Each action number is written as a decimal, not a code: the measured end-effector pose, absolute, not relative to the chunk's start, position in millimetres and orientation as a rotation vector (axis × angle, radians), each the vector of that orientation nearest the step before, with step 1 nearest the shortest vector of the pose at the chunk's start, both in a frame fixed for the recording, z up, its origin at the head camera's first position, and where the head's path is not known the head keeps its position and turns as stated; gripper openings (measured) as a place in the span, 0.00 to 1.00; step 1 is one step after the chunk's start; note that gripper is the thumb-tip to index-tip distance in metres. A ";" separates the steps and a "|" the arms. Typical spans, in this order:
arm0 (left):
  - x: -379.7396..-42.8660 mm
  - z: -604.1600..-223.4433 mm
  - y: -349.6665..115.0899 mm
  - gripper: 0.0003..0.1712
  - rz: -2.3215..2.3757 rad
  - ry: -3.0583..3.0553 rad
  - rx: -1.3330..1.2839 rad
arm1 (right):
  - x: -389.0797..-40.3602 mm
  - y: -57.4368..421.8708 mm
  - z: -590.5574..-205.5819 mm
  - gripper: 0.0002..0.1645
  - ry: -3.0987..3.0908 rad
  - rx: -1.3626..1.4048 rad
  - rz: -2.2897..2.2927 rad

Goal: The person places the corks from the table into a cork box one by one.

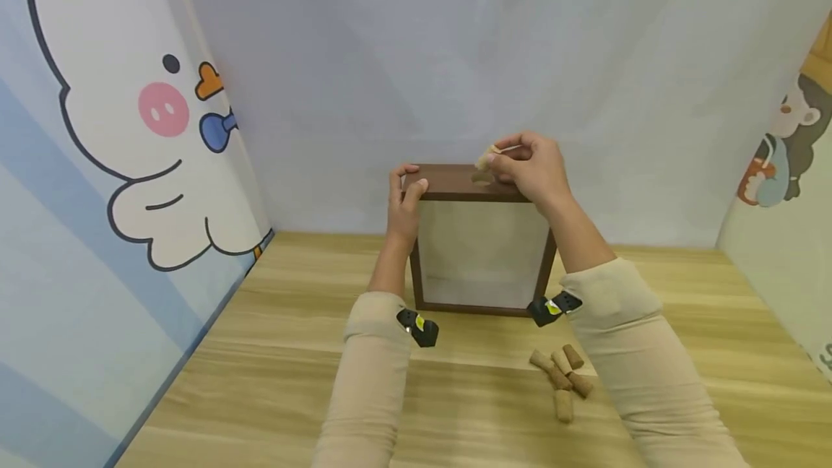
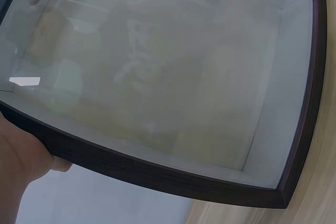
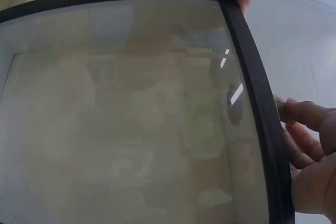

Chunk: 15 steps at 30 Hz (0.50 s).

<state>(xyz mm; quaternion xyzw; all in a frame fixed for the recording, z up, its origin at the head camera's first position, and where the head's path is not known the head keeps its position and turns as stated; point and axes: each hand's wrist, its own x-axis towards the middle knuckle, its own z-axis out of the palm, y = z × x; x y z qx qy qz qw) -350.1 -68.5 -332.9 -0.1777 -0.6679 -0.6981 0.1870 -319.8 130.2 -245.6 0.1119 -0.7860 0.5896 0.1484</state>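
A dark brown box frame (image 1: 448,176) with a clear front stands upright on the table, a round hole (image 1: 482,179) cut in its top side. My left hand (image 1: 404,206) grips the top left corner, thumb on the upper face; in the left wrist view part of that hand (image 2: 23,153) shows beside the dark rim (image 2: 157,174). Between thumb and fingers my right hand (image 1: 541,170) pinches a pale wine cork (image 1: 484,159) right above the hole. The right wrist view shows the cork (image 3: 286,111) close to the frame's edge. No corks show behind the clear front.
Several loose corks (image 1: 562,406) lie in a small group on the wooden table (image 1: 292,352), in front of the box and near my right sleeve (image 1: 640,352). A pale wall (image 1: 422,56) rises behind the box. Cartoon-printed panels (image 1: 84,237) flank the table.
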 end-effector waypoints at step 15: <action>-353.2 -336.1 -69.5 0.21 -1.992 -1.855 -0.461 | -314.9 135.2 -252.2 0.19 -2.359 0.414 1.510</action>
